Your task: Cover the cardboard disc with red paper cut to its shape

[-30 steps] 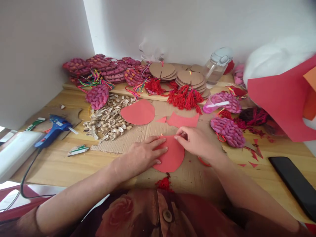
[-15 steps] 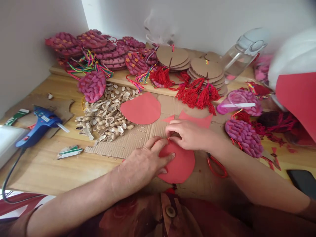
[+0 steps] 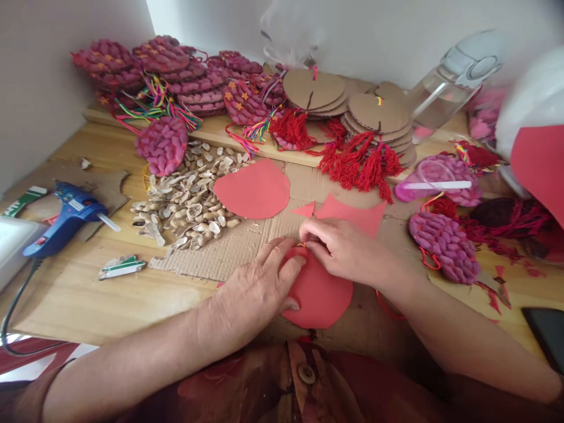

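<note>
Wooden counter [image 3: 79,294] runs into a white-walled corner, with a raised ledge along the back carrying pink woven pieces [image 3: 163,64] and stacked cardboard discs [image 3: 379,114] with red tassels [image 3: 361,164]. At the left edge lies a blue glue gun [image 3: 66,214], its cord trailing off the front; beside it is a bare stretch of wood. A heap of pale shells [image 3: 189,200] sits next to a corrugated cardboard sheet [image 3: 229,255] bearing a red paper circle [image 3: 253,189]. Nearer the front, the left hand [image 3: 255,288] lies flat, fingers spread, pressing a red paper disc [image 3: 324,296] onto the cardboard. The right hand [image 3: 346,249] curls over the disc's top edge, fingertips pinching there, though what they grip is too small to tell. Right of it lie more pink woven pieces [image 3: 445,247] and red scraps [image 3: 502,282].
</note>
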A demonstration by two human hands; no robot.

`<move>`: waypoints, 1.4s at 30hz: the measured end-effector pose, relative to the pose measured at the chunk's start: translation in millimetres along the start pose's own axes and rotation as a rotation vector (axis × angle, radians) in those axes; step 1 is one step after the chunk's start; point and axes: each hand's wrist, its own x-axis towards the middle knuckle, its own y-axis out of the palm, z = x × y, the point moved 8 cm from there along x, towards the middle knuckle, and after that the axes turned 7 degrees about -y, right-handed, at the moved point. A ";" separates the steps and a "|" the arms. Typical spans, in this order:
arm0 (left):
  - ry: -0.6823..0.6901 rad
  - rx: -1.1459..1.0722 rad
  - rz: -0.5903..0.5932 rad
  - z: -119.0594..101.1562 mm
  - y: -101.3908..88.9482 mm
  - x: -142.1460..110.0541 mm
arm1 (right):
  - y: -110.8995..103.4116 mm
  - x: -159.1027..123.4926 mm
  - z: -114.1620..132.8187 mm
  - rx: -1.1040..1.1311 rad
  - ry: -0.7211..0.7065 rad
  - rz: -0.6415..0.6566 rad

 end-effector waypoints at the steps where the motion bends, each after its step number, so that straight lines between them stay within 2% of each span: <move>1: -0.003 -0.004 0.002 0.0 -0.1 0.2 | 0.7 0.3 0.6 0.002 -0.015 0.004; 6: -0.020 -0.004 0.038 0.9 1.5 0.5 | 3.4 1.3 1.7 -0.033 -0.073 0.022; 14: 0.027 0.000 0.021 -1.5 -0.2 -0.1 | 6.1 -1.0 2.4 -0.056 -0.083 0.021; 17: 0.021 -0.007 0.047 -1.8 0.6 1.2 | 2.2 -0.5 -3.5 0.031 0.000 0.013; 19: 0.010 -0.003 0.058 -2.0 0.7 1.8 | -1.3 -0.3 -8.3 0.058 0.085 0.052; 24: 0.008 0.002 0.045 -4.2 -1.1 2.6 | -13.9 -9.2 -16.2 -0.116 0.294 0.168; 27: 0.000 0.007 0.059 -4.0 0.0 2.8 | -11.3 -17.8 -17.4 -0.203 0.338 0.212; 30: 0.002 -0.005 0.051 -3.8 0.2 2.9 | -6.3 -23.0 -19.4 -0.209 0.365 0.186; 36: 0.004 -0.080 -0.026 -0.9 -2.3 1.2 | -7.0 -17.0 -21.3 -0.030 0.428 0.165; 40: -0.001 -0.136 -0.042 2.0 -4.0 0.1 | -5.2 -11.1 -26.3 0.127 0.517 0.243; 42: -0.010 -0.166 -0.037 3.7 -4.2 0.3 | 0.9 -8.4 -27.4 0.210 0.517 0.309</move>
